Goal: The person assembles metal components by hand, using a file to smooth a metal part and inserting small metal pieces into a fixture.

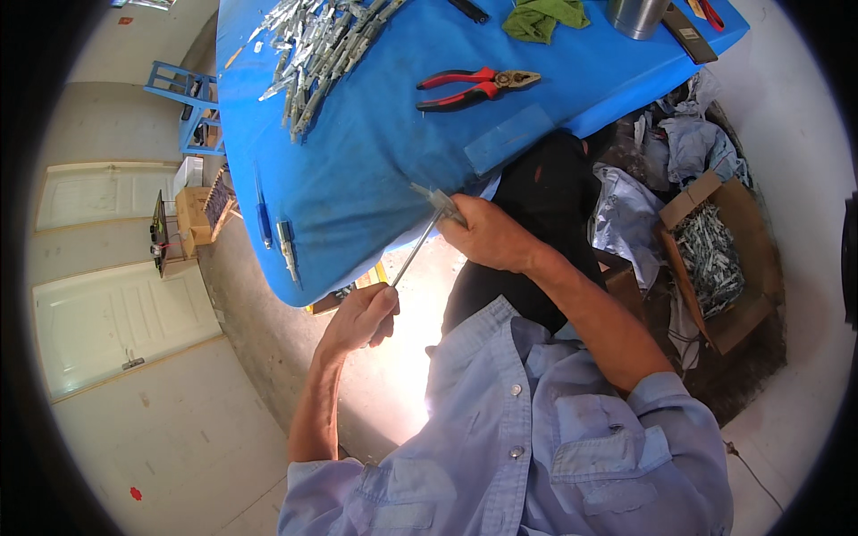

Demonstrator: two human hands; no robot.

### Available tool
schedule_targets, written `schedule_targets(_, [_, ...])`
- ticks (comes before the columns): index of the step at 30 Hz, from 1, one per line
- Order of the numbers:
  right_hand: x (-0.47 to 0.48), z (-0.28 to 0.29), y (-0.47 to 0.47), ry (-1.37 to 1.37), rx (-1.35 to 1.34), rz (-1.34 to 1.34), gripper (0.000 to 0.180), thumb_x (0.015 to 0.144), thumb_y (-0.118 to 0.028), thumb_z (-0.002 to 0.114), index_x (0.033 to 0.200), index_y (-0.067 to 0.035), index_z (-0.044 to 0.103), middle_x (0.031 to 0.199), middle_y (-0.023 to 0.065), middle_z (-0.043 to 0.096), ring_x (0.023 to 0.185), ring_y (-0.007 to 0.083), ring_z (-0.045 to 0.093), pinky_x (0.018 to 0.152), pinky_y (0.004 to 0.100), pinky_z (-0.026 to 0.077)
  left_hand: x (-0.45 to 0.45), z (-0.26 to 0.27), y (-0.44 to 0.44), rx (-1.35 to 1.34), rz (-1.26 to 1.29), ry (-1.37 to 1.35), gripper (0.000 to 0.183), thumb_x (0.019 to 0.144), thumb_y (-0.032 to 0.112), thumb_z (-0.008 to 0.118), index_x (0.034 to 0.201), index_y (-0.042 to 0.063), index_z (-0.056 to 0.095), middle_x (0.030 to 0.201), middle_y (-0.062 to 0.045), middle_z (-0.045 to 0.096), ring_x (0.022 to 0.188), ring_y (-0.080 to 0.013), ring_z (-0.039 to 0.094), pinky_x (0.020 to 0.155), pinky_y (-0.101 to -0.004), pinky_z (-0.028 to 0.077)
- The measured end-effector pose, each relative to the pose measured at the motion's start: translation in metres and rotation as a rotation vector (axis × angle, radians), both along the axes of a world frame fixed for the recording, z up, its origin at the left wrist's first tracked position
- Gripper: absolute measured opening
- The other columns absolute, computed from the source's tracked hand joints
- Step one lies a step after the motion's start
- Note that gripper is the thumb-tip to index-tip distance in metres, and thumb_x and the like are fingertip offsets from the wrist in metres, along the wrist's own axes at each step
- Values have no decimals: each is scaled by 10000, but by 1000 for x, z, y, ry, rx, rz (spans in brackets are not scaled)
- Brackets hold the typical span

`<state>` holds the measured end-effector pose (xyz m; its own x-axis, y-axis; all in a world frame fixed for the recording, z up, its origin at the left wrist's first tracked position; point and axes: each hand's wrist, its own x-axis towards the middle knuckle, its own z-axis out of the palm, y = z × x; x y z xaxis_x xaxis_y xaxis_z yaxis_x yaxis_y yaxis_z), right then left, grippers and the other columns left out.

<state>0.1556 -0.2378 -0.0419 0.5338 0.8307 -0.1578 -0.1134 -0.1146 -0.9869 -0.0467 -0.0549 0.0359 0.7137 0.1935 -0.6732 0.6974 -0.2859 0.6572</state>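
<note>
My left hand (365,315) grips a screwdriver (417,253); its handle is mostly hidden by the fingers and its metal shaft points up to the right. The shaft's far end meets a small grey plastic-and-metal fitting (439,199), pinched in my right hand (493,234) just off the table edge. At the table's left corner lie a blue-handled screwdriver (263,224) and a similar narrow fitting (287,249). A pile of narrow metal-and-plastic fittings (322,60) covers the far left. Combination pliers (493,87) with red and black handles rest beyond my hands.
The blue-covered table (375,147) also holds a green cloth (544,19), a steel cup (637,19) and a flat dark bar (689,37). On my right stand a cardboard box (754,268) of small parts and plastic bags (697,144). A blue rack (184,100) stands left.
</note>
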Motion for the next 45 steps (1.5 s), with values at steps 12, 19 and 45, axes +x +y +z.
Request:
schedule_targets(12, [1, 9, -19, 655, 237, 31, 241, 1067, -237, 473, 1047, -41, 612, 799, -15, 562, 692, 113, 540, 558, 275, 409, -12, 9, -11, 106, 38, -83, 549, 1053, 498, 528, 842, 0, 623, 576, -57, 584, 446, -122, 522, 442, -286, 401])
schedule_targets(19, [3, 21, -28, 621, 229, -83, 345, 1098, -263, 459, 1226, 8, 631, 1025, 53, 601, 873, 133, 609, 707, 298, 566, -15, 15, -20, 105, 111, -108, 423, 1055, 371, 551, 837, 13, 611, 615, -52, 600, 476, -109, 532, 461, -287, 405])
schedule_targets(45, [-5, -1, -30, 805, 555, -427, 313, 1091, -218, 588, 1336, -27, 623, 1183, 102, 687, 1073, 192, 695, 804, 340, 614, -24, 21, -39, 98, 198, -130, 279, 913, 210, 762, 1078, -2, 690, 697, 8, 631, 594, -64, 572, 542, -260, 439])
